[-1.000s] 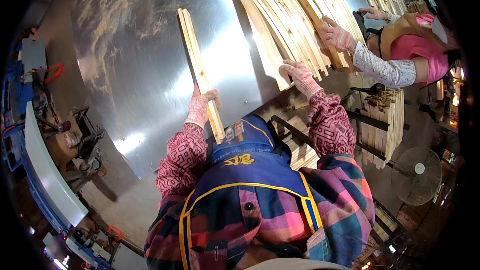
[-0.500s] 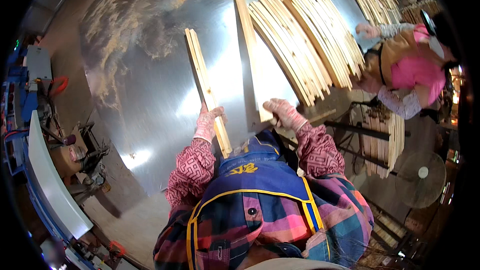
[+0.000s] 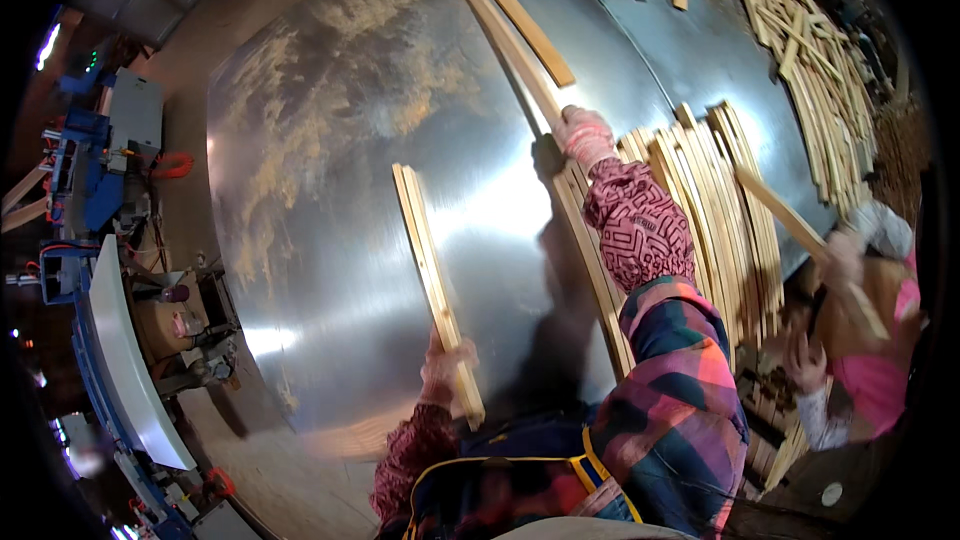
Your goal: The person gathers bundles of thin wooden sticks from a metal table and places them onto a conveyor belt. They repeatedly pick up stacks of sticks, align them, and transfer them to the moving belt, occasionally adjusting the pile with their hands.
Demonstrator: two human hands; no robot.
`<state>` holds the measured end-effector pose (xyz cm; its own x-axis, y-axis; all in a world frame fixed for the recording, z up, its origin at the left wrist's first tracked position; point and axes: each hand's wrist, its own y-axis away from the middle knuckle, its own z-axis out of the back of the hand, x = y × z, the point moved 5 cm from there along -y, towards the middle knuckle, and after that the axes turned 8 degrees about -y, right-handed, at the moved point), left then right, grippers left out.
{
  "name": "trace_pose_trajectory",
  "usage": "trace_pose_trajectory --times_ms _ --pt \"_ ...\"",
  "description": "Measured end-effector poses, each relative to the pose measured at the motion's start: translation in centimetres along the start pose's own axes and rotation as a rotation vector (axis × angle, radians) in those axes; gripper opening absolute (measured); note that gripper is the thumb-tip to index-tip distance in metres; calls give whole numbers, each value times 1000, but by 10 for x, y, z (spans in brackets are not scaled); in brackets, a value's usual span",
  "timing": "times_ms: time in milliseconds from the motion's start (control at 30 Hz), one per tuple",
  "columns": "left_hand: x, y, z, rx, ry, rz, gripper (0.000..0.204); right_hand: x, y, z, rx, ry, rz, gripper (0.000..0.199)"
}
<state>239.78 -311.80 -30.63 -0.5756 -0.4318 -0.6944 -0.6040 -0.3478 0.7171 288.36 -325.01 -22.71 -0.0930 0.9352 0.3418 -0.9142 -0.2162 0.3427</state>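
My left hand (image 3: pixel 443 365), in a pale pink-and-white glove, is closed around the near end of a pair of light wood strips (image 3: pixel 425 260) lying side by side. My right arm stretches far forward. My gloved right hand (image 3: pixel 583 135) is closed on the near end of another wood strip (image 3: pixel 507 42), which points away over the metal table (image 3: pixel 340 270). Just right of that strip lies a shorter, more orange wood strip (image 3: pixel 520 22). A row of wood strips (image 3: pixel 710 230) lies to the right, partly hidden by my right sleeve.
A co-worker (image 3: pixel 860 330) at the right holds a wood strip (image 3: pixel 785 210) over the row's edge. A heap of loose strips (image 3: pixel 810 90) covers the far right. Blue machinery (image 3: pixel 95 165) with a curved white panel (image 3: pixel 140 360) stands at the left. Sawdust (image 3: pixel 300 80) coats the table's far left.
My right hand has moved far forward from the near edge, and a strip now extends ahead of it. My left hand keeps the strip pair. The view has shifted; the co-worker now holds a strip.
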Motion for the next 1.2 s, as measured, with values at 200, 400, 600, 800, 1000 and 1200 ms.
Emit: trace_pose_trajectory --times_ms 200,400,600,800,1000,1200 --pt "-29 -37 -29 1 297 109 59 6 -106 8 -296 4 -49 58" --pt "-71 -74 -48 91 359 87 56 33 -129 -38 -179 104 -155 40" --pt "-74 -83 -45 50 299 198 50 122 -161 -30 -207 -84 36 45" --pt "-66 -86 -36 140 334 137 49 146 -189 -27 -235 -124 141 51" --pt "-64 -86 -46 42 53 70 67 93 36 -19 -614 -435 647 64" --pt "-40 -64 -107 4 -78 -130 103 -83 264 -48 -194 -304 322 69"
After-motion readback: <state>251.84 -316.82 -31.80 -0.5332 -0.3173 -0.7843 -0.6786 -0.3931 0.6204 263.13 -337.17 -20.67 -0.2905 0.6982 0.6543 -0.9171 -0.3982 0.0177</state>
